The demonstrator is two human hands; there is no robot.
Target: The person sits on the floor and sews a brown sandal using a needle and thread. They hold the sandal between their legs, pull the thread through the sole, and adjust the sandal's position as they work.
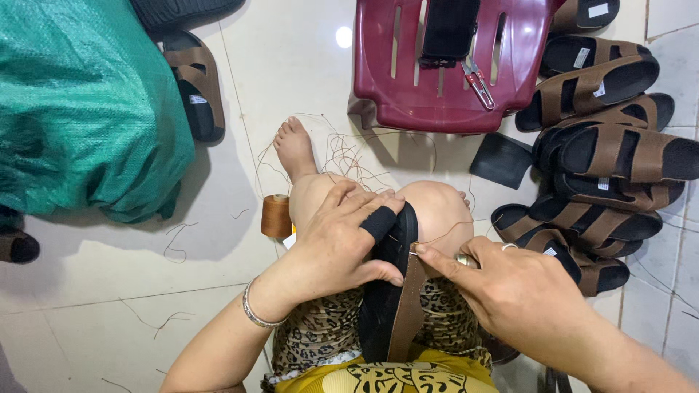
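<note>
A black sandal with a brown strap stands on edge in my lap. My left hand grips its sole from the left, a black sleeve over the index finger. My right hand pinches a needle at the strap's upper edge, where brown thread runs off to the right. A ring shows on that hand.
A spool of brown thread stands on the tiled floor by my knee, with loose thread scattered ahead. A maroon plastic stool holds scissors. Several finished sandals are piled at right; a green sack lies at left.
</note>
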